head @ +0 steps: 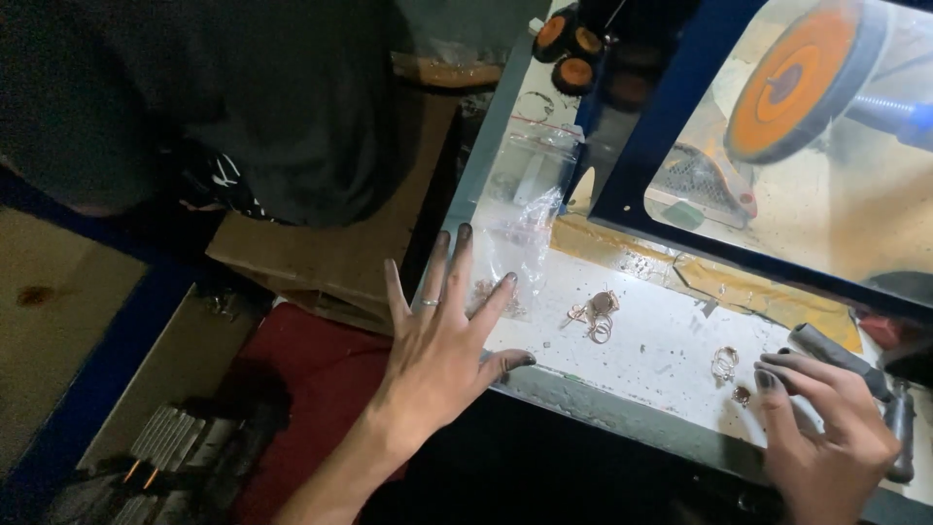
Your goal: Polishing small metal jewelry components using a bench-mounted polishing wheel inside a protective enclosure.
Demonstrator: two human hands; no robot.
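L hand is spread flat, fingers wide apart, grasping nothing; palm faces down over the near-left edge of the white bench top. Fingertips are dark w/ grime, and a thin ring sits on one finger. Index & middle tips reach onto a clear plastic bag, which lies crumpled on the bench just beyond them; can't tell if they press it or only rest there. Thumb lies along the grey front rim.

R hand is at the bench's near-right corner, fingers curled loosely, not clenched. Fingertips rest by a grey cylindrical handle lying at an angle; can't tell if the hand actually grips it. Just L of those fingertips sit a small coil of wire rings and a tiny copper-coloured ring, near but apart from the hand.

Between the 2 hands, mid-bench, lies a looser tangle of copper-tone wire rings, touching neither hand.

Further out: a blue-framed clear guard w/ an orange polishing wheel behind it at upper R. Small black-and-orange wheels sit at the top edge. Yellowish tape strips run along the guard's base. Off the bench, L side: brown cardboard, a red cloth, and another person's dark clothing at top L.
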